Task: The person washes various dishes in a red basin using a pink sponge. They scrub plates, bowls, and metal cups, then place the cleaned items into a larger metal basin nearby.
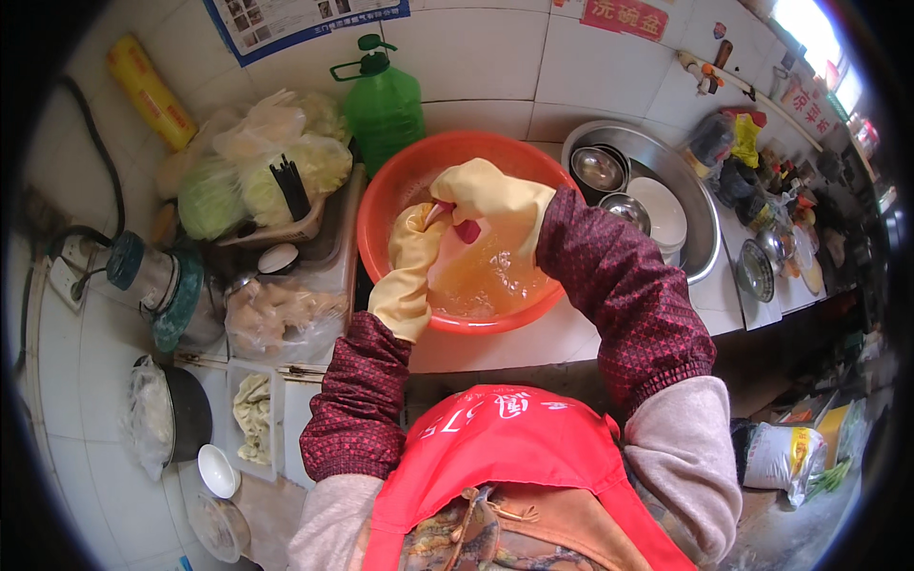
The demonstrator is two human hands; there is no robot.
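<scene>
You had two hands, the left hand [415, 240] and right hand [481, 195], over one basin [476, 325], with one jug [384, 116] behind it. One small pink thing [466, 231] showed between your hands, both curled close together; whether they pinched it, I could not tell. Your creased gloves [404, 297] looked rubbery, the round basin smooth.
</scene>
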